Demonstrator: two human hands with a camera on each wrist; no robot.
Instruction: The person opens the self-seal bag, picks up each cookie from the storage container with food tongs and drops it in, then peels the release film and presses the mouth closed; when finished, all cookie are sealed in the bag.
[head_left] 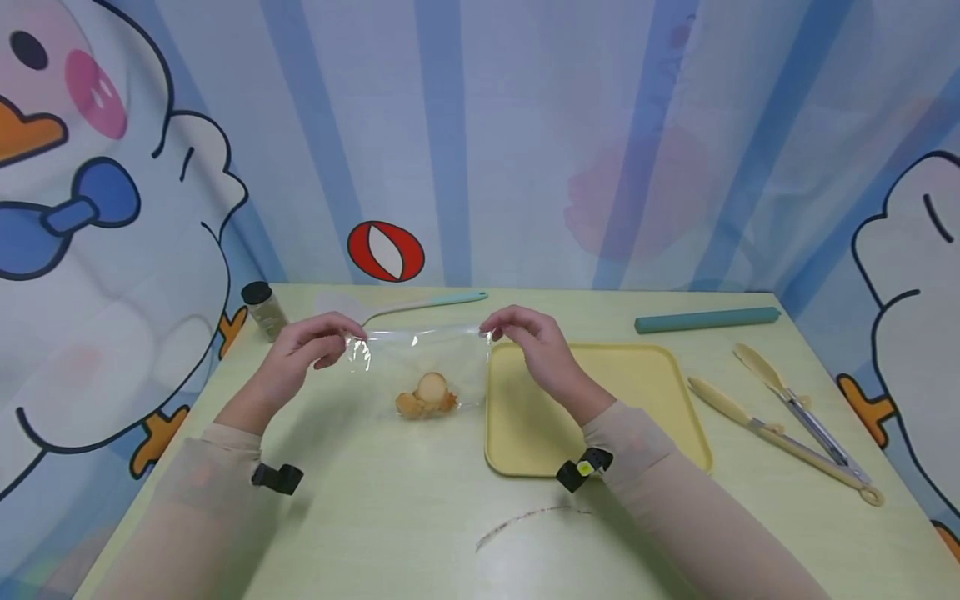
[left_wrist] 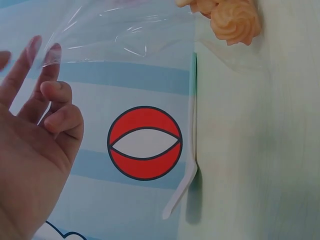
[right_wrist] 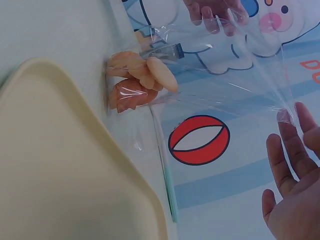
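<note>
A clear plastic bag (head_left: 390, 354) hangs upright between both hands, with several brown cookies (head_left: 431, 390) at its bottom. One of them, a swirled cookie (left_wrist: 236, 21), shows up close in the left wrist view. My left hand (head_left: 303, 350) pinches the bag's upper left corner. At the upper right corner, the thumb and fingers of my right hand (head_left: 538, 346) pinch the film. In the right wrist view the bag's sides stand a little apart, and the cookies (right_wrist: 140, 82) lie bunched together in the bottom.
A yellow tray (head_left: 637, 375) lies right of the bag, partly under my right forearm. Beige-tipped tongs (head_left: 780, 433) lie farther right. A teal rod (head_left: 707, 320) is at the back right, a spatula (head_left: 427, 303) along the back, and a black-lidded jar (head_left: 266, 312) at the back left.
</note>
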